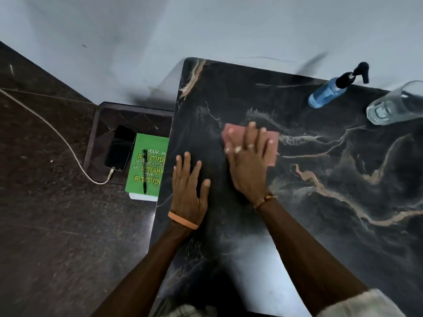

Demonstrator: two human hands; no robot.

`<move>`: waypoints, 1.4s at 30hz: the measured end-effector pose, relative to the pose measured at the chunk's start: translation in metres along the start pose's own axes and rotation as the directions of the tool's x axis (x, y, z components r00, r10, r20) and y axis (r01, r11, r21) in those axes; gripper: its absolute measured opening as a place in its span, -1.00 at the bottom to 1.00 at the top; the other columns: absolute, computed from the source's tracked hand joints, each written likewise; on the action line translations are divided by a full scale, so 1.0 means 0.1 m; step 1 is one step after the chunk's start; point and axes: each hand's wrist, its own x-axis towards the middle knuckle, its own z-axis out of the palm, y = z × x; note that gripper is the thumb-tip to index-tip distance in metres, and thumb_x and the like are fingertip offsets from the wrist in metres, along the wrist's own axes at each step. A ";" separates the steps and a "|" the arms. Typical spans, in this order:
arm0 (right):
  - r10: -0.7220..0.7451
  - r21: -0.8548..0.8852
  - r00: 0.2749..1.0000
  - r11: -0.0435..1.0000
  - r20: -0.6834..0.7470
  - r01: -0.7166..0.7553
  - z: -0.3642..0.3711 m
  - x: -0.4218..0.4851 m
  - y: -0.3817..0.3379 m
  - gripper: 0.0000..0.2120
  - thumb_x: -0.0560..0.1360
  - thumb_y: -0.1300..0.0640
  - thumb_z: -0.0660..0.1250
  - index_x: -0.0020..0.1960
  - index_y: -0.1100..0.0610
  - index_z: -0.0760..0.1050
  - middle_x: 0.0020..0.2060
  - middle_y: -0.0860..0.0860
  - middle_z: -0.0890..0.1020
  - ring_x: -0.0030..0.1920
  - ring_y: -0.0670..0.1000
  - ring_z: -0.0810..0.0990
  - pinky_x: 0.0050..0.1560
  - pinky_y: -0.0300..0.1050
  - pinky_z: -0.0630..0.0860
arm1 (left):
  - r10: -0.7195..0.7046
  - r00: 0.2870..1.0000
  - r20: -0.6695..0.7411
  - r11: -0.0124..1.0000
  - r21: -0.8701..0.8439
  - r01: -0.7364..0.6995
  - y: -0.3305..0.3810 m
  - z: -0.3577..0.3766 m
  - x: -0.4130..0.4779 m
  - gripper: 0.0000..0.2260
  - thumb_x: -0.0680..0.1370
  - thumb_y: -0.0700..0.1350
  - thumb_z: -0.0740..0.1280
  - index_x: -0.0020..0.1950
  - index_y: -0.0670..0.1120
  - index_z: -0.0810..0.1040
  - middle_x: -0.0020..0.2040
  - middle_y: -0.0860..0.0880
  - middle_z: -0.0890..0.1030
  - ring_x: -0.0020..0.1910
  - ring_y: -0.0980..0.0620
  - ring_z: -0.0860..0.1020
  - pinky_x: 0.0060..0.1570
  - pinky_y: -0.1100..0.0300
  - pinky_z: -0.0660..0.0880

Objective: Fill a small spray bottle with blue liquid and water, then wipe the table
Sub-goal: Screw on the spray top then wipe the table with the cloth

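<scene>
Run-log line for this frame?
phase: wiping | right hand: presses pink cloth flat on black marble table | left hand: flat on table | small blue spray bottle, clear glass: far right, untouched

Left hand (190, 193), frame centre: palm down, fingers straight, spread. Right hand (248, 167), just right of it: palm down, fingers extended forward. Both forearms enter from lower edge.

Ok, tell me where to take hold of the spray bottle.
Wrap the blue body of the spray bottle, below the black spray head. Probably come from its left front: the glass stands close on its right, the wall behind.
</scene>
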 end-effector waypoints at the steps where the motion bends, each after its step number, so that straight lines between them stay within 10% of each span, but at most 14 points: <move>1: -0.161 -0.025 0.987 0.987 -0.005 0.161 0.07 -0.04 -0.09 -0.46 0.65 -0.06 0.12 0.60 -0.08 0.07 0.59 0.20 0.02 0.55 0.36 -0.03 0.45 0.42 0.02 | 0.002 1.000 -0.007 1.000 -0.009 -0.002 0.01 0.00 -0.01 -0.51 0.65 0.08 0.10 0.49 -0.17 0.28 0.58 -0.16 0.10 0.57 -0.18 0.00 0.50 -0.17 0.04; 5: -0.631 -0.144 0.765 0.752 0.125 0.644 0.05 0.49 -0.04 -0.50 0.68 -0.09 0.05 0.58 -0.17 0.01 0.60 0.09 0.04 0.57 0.27 -0.05 0.48 0.38 0.00 | 0.019 1.000 -0.008 0.999 -0.041 -0.019 0.00 0.00 -0.04 -0.37 0.62 0.22 0.08 0.53 -0.20 0.19 0.59 -0.15 0.06 0.57 -0.22 -0.01 0.51 -0.15 0.05; 10: -0.031 0.109 0.999 0.994 0.024 0.029 -0.11 0.67 -0.17 -0.53 0.69 -0.07 -0.01 0.59 -0.06 0.14 0.60 0.11 0.04 0.58 0.26 -0.07 0.50 0.35 -0.08 | 0.032 0.999 -0.007 0.999 -0.043 -0.032 0.04 -0.02 -0.03 -0.33 0.61 0.24 0.07 0.52 -0.25 0.19 0.58 -0.20 0.06 0.56 -0.26 -0.03 0.47 -0.24 0.09; 15: -0.578 -0.065 0.790 0.797 0.205 0.600 -0.14 -0.73 0.36 -0.52 0.66 -0.06 0.03 0.57 -0.17 0.11 0.60 0.10 0.04 0.58 0.26 -0.02 0.51 0.33 -0.04 | 0.042 0.997 0.057 0.999 -0.017 -0.041 0.06 -0.05 -0.03 -0.25 0.57 0.32 0.05 0.53 -0.24 0.17 0.58 -0.20 0.04 0.56 -0.24 -0.05 0.48 -0.24 0.06; 18: 0.077 -0.007 0.996 0.997 0.036 -0.077 -0.33 -0.93 1.11 -0.56 0.66 -0.04 0.06 0.54 -0.11 0.22 0.58 0.11 0.11 0.55 0.27 0.11 0.48 0.32 0.02 | 0.025 0.995 0.101 0.998 0.049 -0.030 0.06 -0.05 -0.02 -0.32 0.57 0.29 0.14 0.51 -0.18 0.25 0.59 -0.15 0.04 0.57 -0.19 -0.05 0.47 -0.24 0.07; 20: 0.518 0.062 0.855 0.852 0.029 -0.519 -0.38 -1.25 1.24 -0.51 0.67 -0.09 0.01 0.57 -0.06 0.16 0.59 0.12 0.03 0.57 0.25 0.01 0.48 0.33 -0.02 | 0.030 0.992 0.121 0.996 0.083 -0.041 0.11 -0.05 -0.02 -0.34 0.57 0.26 0.18 0.49 -0.19 0.30 0.59 -0.16 0.06 0.57 -0.19 -0.06 0.48 -0.25 0.04; 25: -0.182 -0.122 0.964 0.971 0.193 0.208 -0.11 -2.16 1.26 -0.52 0.67 -0.15 -0.03 0.58 -0.17 0.09 0.59 0.14 0.06 0.57 0.25 0.03 0.50 0.34 -0.04 | 0.138 0.971 0.198 0.956 0.231 -0.183 0.43 0.04 -0.02 -0.33 0.54 0.23 0.17 0.48 -0.22 0.29 0.58 -0.20 0.07 0.57 -0.21 -0.09 0.48 -0.24 -0.15; 27: 0.175 -0.087 0.984 0.981 0.038 -0.171 -0.23 -2.10 1.68 -0.52 0.66 -0.15 -0.06 0.57 -0.17 0.10 0.59 0.09 0.11 0.59 0.14 0.00 0.53 0.24 -0.11 | 0.307 0.898 0.314 0.924 0.126 -0.360 0.85 0.20 -0.06 -0.33 0.54 0.21 0.20 0.50 -0.21 0.25 0.57 -0.20 0.10 0.57 -0.18 -0.05 0.50 -0.16 -0.14; 30: 0.736 0.170 0.674 0.674 -0.067 -0.719 -0.38 -2.10 1.71 -0.51 0.67 -0.08 0.03 0.58 -0.07 0.13 0.59 0.13 0.08 0.58 0.23 0.01 0.49 0.34 -0.06 | 0.451 0.682 0.575 0.828 0.016 -0.561 1.60 0.51 -0.13 -0.28 0.51 0.15 0.29 0.55 -0.16 0.16 0.59 -0.19 -0.04 0.57 -0.19 -0.12 0.51 -0.12 -0.14; 33: 0.290 0.027 0.956 0.957 -0.039 -0.289 -0.11 -2.38 1.20 -0.44 0.65 -0.11 0.03 0.60 -0.09 -0.05 0.58 0.17 0.11 0.55 0.32 0.07 0.43 0.42 0.10 | 0.294 0.505 0.811 0.738 0.143 -0.660 2.00 0.78 -0.11 0.01 0.37 0.19 0.45 0.59 -0.11 -0.09 0.57 -0.20 -0.27 0.53 -0.22 -0.29 0.48 -0.15 -0.26; 36: 0.067 -0.108 0.998 0.992 0.007 -0.066 -0.22 -2.50 1.70 -0.49 0.66 -0.13 0.03 0.59 -0.12 0.09 0.57 0.10 0.16 0.55 0.24 0.14 0.49 0.31 0.06 | 0.174 0.447 0.878 0.694 0.212 -0.687 2.00 0.88 -0.11 0.17 0.24 0.24 0.54 0.58 -0.06 -0.15 0.56 -0.18 -0.32 0.53 -0.24 -0.31 0.49 -0.16 -0.22; 38: 0.391 -0.065 0.919 0.917 -0.047 -0.393 -0.41 -2.41 2.23 -0.54 0.68 -0.09 0.00 0.57 -0.10 0.17 0.59 0.09 0.12 0.56 0.22 0.10 0.51 0.24 -0.02 | 0.172 0.468 0.867 0.710 0.220 -0.669 1.97 0.89 -0.11 0.18 0.22 0.25 0.55 0.58 -0.01 -0.13 0.56 -0.11 -0.33 0.54 -0.19 -0.29 0.50 -0.12 -0.19; 40: 0.766 0.184 0.640 0.637 -0.051 -0.748 -0.53 -2.41 2.54 -0.53 0.69 -0.05 0.02 0.58 -0.02 0.17 0.60 0.10 0.03 0.58 0.24 -0.02 0.51 0.24 -0.12 | 0.166 0.485 0.859 0.716 0.233 -0.658 1.98 0.89 -0.10 0.19 0.20 0.27 0.55 0.59 0.04 -0.13 0.56 -0.06 -0.33 0.54 -0.15 -0.29 0.51 -0.10 -0.17; 42: 0.860 0.276 0.506 0.502 -0.061 -0.820 -0.48 -2.48 2.29 -0.52 0.69 -0.05 0.00 0.60 -0.01 0.13 0.60 0.12 -0.01 0.58 0.25 -0.08 0.50 0.30 -0.12 | 0.130 0.482 0.867 0.719 0.252 -0.648 2.03 0.89 -0.08 0.19 0.19 0.27 0.56 0.58 0.05 -0.12 0.56 -0.05 -0.34 0.55 -0.14 -0.29 0.52 -0.08 -0.15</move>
